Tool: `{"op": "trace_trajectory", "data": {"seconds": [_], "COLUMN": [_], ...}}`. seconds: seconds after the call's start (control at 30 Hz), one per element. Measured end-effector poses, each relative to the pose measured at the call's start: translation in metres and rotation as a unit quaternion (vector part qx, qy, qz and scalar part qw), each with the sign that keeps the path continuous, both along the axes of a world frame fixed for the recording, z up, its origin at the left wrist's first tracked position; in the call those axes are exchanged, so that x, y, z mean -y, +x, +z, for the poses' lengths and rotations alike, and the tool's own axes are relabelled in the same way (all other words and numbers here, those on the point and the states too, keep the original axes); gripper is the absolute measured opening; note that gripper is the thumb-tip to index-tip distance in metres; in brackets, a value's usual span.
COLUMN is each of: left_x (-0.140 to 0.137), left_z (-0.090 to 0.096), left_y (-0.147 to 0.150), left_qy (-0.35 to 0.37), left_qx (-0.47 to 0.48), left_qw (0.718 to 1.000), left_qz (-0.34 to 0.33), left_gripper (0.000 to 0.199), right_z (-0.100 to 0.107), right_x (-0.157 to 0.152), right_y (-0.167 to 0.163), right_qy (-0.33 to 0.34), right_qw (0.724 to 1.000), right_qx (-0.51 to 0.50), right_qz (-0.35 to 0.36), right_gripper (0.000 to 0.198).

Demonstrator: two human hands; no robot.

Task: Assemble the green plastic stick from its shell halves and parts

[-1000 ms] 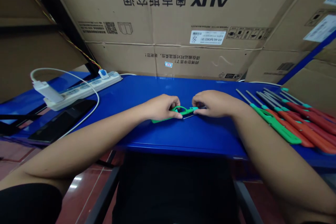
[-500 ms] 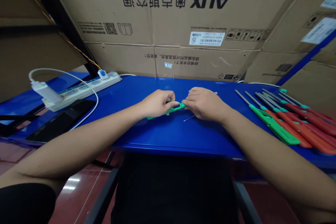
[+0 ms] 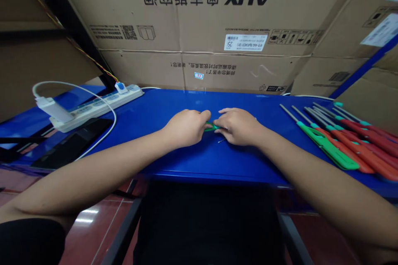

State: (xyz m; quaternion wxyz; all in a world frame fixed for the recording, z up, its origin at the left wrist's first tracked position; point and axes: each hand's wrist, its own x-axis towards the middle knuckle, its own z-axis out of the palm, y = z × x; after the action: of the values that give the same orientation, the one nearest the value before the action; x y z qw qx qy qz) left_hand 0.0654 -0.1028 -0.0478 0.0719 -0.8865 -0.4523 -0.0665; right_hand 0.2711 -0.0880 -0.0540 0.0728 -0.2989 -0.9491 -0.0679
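Over the middle of the blue table, my left hand (image 3: 188, 129) is closed around a green long-nosed lighter (image 3: 210, 126), mostly covering its body. My right hand (image 3: 238, 126) pinches the lighter's turquoise collar end, and its palm hides whatever lies beyond. A thin metal rod (image 3: 221, 141) pokes out below the right fingers, close to the tabletop; I cannot tell whether that hand holds it too. To the right lie several more long-nosed lighters with metal tubes, one green lighter (image 3: 329, 145) in front and red and orange lighters (image 3: 367, 155) behind.
A white power strip (image 3: 102, 104) with a plugged-in charger (image 3: 54, 109) and looping white cable lies on the left. Beside it rests a black phone (image 3: 73, 143). Large cardboard (image 3: 199, 20) stands along the table's back edge.
My left hand has rolled over the green lighter, covering more of its body. My right fingers have shifted slightly at the collar, and less of the rod shows.
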Motion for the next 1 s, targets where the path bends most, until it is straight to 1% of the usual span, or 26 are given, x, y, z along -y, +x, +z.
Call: {"op": "trace_trajectory", "data": {"seconds": [0.07, 0.2, 0.27, 0.37, 0.43, 0.53, 0.57, 0.6, 0.63, 0.67, 0.7, 0.73, 0.8, 0.83, 0.9, 0.93, 1.0], "left_x": [-0.006, -0.016, -0.017, -0.019, -0.023, -0.038, -0.044, -0.05, -0.056, -0.061, -0.066, -0.069, -0.074, -0.075, -0.075, -0.074, -0.069], "left_z": [-0.001, -0.001, -0.001, -0.001, 0.001, 0.004, 0.005, 0.006, 0.007, 0.008, 0.008, 0.009, 0.009, 0.009, 0.009, 0.009, 0.012], "left_y": [-0.002, -0.006, -0.006, -0.005, -0.006, -0.016, -0.021, -0.027, -0.032, -0.037, -0.041, -0.043, -0.046, -0.045, -0.043, -0.042, -0.039], "left_qy": [-0.014, -0.038, -0.037, -0.042, -0.06, -0.07, -0.07, -0.08, -0.105, -0.14, -0.179, -0.215, -0.263, -0.276, -0.301, -0.314, -0.339], "left_qx": [0.032, 0.11, 0.122, 0.133, 0.159, 0.221, 0.247, 0.282, 0.329, 0.385, 0.44, 0.489, 0.559, 0.583, 0.62, 0.637, 0.675], "left_qw": [0.999, 0.993, 0.991, 0.99, 0.985, 0.973, 0.966, 0.956, 0.937, 0.91, 0.876, 0.841, 0.783, 0.761, 0.723, 0.702, 0.654], "left_qz": [0.003, -0.027, -0.031, -0.025, -0.024, -0.012, 0.003, 0.023, 0.045, 0.065, 0.078, 0.084, 0.075, 0.065, 0.049, 0.045, 0.035], "left_gripper": [0.02, 0.013, 0.011, 0.011, 0.012, 0.016, 0.017, 0.018, 0.018, 0.017, 0.016, 0.015, 0.012, 0.009, 0.006, 0.008, 0.01], "right_z": [-0.001, -0.001, -0.002, -0.002, 0.002, 0.014, 0.018, 0.021, 0.023, 0.024, 0.023, 0.021, 0.015, 0.012, 0.009, 0.008, 0.008], "right_x": [0.003, 0.007, 0.007, 0.004, 0.002, 0.001, 0.0, -0.001, -0.004, -0.007, -0.01, -0.015, -0.025, -0.03, -0.041, -0.045, -0.052], "right_y": [-0.004, -0.009, -0.01, -0.011, -0.009, 0.002, 0.008, 0.015, 0.022, 0.03, 0.038, 0.046, 0.059, 0.064, 0.074, 0.079, 0.086], "right_qy": [0.031, 0.092, 0.104, 0.093, 0.1, 0.141, 0.133, 0.103, 0.049, -0.024, -0.101, -0.168, -0.27, -0.296, -0.309, -0.298, -0.251], "right_qw": [0.999, 0.995, 0.993, 0.994, 0.995, 0.983, 0.98, 0.98, 0.983, 0.986, 0.986, 0.982, 0.962, 0.954, 0.947, 0.949, 0.955], "right_qx": [0.011, 0.038, 0.055, 0.059, 0.013, -0.115, -0.151, -0.172, -0.175, -0.163, -0.13, -0.081, -0.015, -0.001, 0.003, 0.001, -0.007], "right_qz": [-0.01, -0.015, -0.018, -0.023, -0.019, -0.011, -0.008, -0.004, 0.004, 0.012, 0.018, 0.016, -0.027, -0.049, -0.084, -0.104, -0.156], "right_gripper": [0.023, 0.026, 0.029, 0.028, 0.027, 0.032, 0.033, 0.032, 0.03, 0.03, 0.032, 0.033, 0.037, 0.037, 0.032, 0.03, 0.026]}}
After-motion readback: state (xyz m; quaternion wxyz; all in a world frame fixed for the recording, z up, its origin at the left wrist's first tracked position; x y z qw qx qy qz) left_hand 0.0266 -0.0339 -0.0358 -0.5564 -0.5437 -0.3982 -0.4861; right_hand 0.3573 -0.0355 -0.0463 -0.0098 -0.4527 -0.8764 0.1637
